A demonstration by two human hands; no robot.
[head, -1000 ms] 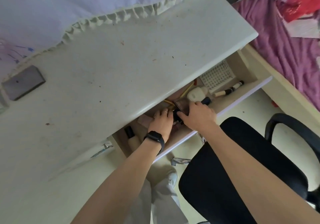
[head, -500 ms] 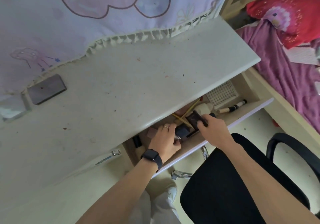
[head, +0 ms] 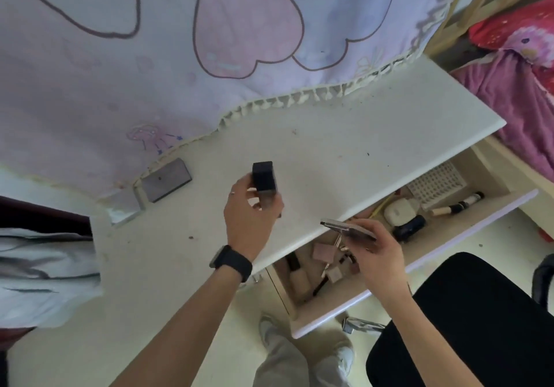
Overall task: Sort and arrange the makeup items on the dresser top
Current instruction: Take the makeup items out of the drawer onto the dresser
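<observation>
White dresser top [head: 344, 159], black-capped bottle [head: 263, 181], heart-patterned cloth [head: 180, 42].

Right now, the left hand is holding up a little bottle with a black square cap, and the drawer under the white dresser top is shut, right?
Not quite. The left hand does hold the little bottle with a black square cap, but the drawer under the white dresser top is pulled open, not shut. The head view shows makeup lying inside.
</observation>
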